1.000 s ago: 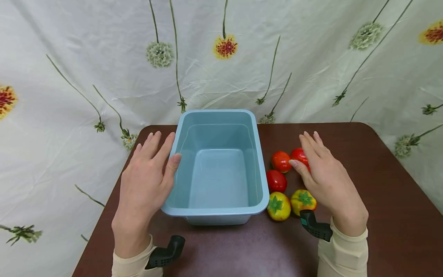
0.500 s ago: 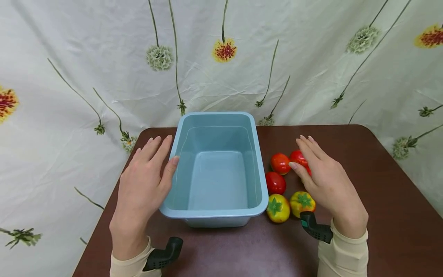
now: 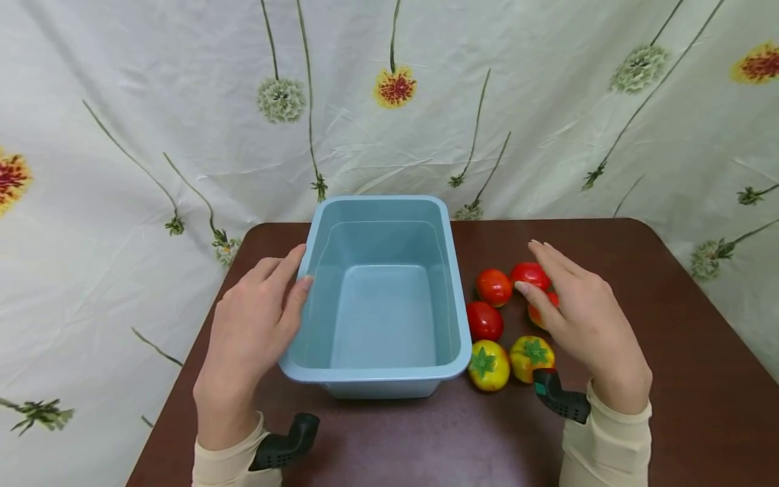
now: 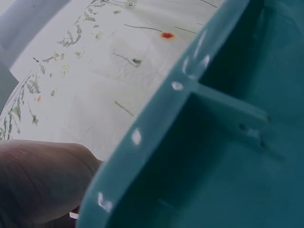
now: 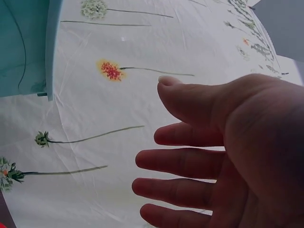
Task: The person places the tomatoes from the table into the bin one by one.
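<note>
A light blue plastic basin [image 3: 383, 373] stands on the table with nothing inside. My left hand [image 3: 249, 325] is at its left rim, fingers loosely bent along the outer side and thumb tip right at the edge. In the left wrist view the thumb [image 4: 47, 175] shows beside the rim [image 4: 137, 137]. My right hand [image 3: 581, 318] hovers, fingers extended and holding nothing, over the right part of the table. Near it lie red tomatoes [image 3: 485, 321] and two yellow fruits [image 3: 489, 366] with green star-shaped tops. An orange-red one [image 3: 537, 316] is partly hidden by the right hand.
The dark brown table [image 3: 688, 379] has rounded far corners. A white cloth [image 3: 548, 81] printed with flowers hangs behind and beside it. Each wrist wears a black device, such as the one on the right wrist [image 3: 560, 399].
My left hand's fingers have bent down at the basin's rim. My right hand has shifted slightly right, uncovering more of the red fruit. Basin and fruits stay put.
</note>
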The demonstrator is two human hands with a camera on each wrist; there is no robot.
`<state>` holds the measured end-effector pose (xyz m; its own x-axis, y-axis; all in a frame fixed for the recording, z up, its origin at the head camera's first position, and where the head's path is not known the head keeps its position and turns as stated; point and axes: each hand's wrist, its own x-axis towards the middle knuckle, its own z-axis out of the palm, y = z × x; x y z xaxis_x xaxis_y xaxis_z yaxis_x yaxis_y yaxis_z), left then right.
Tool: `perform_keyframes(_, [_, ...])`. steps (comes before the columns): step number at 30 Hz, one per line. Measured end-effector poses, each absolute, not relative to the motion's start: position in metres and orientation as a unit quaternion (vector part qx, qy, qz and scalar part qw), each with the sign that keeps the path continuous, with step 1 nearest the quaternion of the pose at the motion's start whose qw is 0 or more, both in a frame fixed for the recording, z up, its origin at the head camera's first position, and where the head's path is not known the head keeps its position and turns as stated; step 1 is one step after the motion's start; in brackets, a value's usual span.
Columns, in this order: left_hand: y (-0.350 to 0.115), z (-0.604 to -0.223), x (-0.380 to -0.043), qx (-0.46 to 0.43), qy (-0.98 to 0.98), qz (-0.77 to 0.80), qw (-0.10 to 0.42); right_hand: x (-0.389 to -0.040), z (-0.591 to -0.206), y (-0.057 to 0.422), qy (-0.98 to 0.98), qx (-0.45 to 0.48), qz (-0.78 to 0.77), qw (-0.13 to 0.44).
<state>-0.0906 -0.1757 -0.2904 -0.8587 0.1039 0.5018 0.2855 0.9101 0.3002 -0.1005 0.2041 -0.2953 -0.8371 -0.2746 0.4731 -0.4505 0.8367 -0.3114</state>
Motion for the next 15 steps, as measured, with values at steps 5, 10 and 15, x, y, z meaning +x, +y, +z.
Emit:
perform_keyframes(5, [-0.181, -0.297, -0.096, -0.082, -0.949, -0.185, 0.242, -0.107, -0.298, 0.212, -0.938, 0.177, 0.219, 0.204])
perform_keyframes(10, [-0.183, -0.302, -0.103, -0.068, -0.960, -0.181, 0.205, -0.112, -0.304, 0.223, -0.937, 0.164, 0.239, 0.197])
perform_keyframes(15, [-0.184, -0.304, -0.109, -0.055, -0.977, -0.162, 0.124, -0.120, -0.310, 0.235, -0.949, 0.127, 0.247, 0.152])
